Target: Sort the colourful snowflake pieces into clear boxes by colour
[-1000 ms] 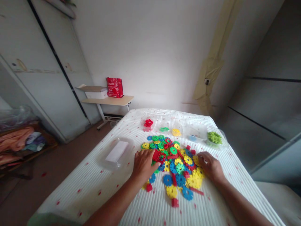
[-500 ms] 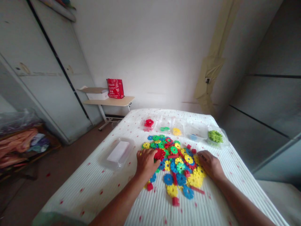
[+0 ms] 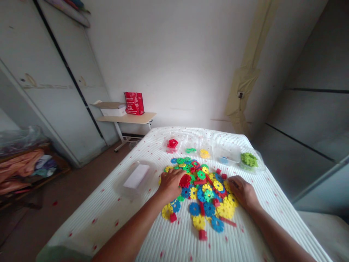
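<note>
A loose pile of plastic snowflake discs (image 3: 209, 208) in yellow, blue, green and red lies on the quilted cover. My left hand (image 3: 172, 182) rests over the pile's left side, its fingers stretched toward a red toothed disc (image 3: 185, 181). At the right edge, beside yellow discs (image 3: 226, 210), my right hand (image 3: 244, 191) has curled fingers; whatever they hold, if anything, is hidden. Red sticks (image 3: 228, 221) and small red blocks (image 3: 202, 234) are mixed in among the discs.
Behind the pile stand clear tubs with red pieces (image 3: 172, 143), green pieces (image 3: 191, 150), yellow discs (image 3: 204, 154), a blue piece (image 3: 224, 160) and light-green pieces (image 3: 249, 159). Left of it sits a clear container (image 3: 151, 171) with a white card. A side table (image 3: 147, 117) stands beyond.
My left hand has shifted slightly up and inward over the pile, uncovering a yellow disc at the lower left. My right hand stays almost where it was.
</note>
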A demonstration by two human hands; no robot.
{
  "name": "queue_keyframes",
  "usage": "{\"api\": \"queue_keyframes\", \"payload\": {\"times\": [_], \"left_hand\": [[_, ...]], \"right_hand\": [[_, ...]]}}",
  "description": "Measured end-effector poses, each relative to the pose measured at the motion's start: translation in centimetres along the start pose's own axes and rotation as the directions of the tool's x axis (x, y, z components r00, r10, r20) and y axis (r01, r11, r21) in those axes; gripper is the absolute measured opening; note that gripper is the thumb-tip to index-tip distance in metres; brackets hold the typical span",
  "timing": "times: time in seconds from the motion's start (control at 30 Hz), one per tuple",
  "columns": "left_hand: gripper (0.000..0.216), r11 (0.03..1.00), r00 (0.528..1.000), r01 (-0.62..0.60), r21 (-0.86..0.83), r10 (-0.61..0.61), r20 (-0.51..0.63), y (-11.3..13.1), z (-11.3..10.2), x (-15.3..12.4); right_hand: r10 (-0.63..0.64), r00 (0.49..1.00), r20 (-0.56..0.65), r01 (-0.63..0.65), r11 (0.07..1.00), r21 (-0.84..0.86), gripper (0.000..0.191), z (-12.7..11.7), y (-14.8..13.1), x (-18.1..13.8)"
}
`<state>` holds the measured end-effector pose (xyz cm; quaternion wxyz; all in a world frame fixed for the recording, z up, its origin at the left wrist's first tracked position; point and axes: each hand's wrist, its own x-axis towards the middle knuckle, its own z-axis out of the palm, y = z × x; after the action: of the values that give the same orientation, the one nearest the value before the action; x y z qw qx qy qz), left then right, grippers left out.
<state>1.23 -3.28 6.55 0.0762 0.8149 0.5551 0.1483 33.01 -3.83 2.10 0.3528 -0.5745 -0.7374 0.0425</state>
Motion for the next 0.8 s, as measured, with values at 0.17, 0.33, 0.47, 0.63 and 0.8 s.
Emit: {"api": "queue_keyframes", "payload": {"times": [0.17,0.33,0.47,0.63,0.8], "left_hand": [[0.057,0.994,0.994,-0.103,-0.020,0.104,0.024,-0.6,0.0,1.0],[0.052,0.989,0.989,-0.145,-0.017,0.145,0.013,-0.7,0.1,1.1],[0.050,0.995,0.995,-0.101,-0.028,0.100,-0.019,-1.1,-1.0,1.5],[0.052,0.998,0.998,0.035,0.060,-0.032,-0.053,-3.4,-4.6,5.1],[0.057,0.966,0.971,0.230,0.119,-0.221,-0.088,-6.4,-7.6,11.7]], "right_hand": [[0.004,1.000,-0.005,-0.004,1.000,-0.006,0.030,0.1,-0.1,0.0],[0.014,1.000,0.019,-0.014,1.000,-0.017,0.030,0.1,0.0,0.1],[0.011,1.000,0.018,-0.011,1.000,-0.001,0.030,0.1,0.1,0.1],[0.006,1.000,0.028,-0.006,1.000,0.010,0.028,0.1,0.2,0.1],[0.011,0.999,0.049,-0.013,0.999,0.041,0.028,0.0,0.3,0.0]]}}
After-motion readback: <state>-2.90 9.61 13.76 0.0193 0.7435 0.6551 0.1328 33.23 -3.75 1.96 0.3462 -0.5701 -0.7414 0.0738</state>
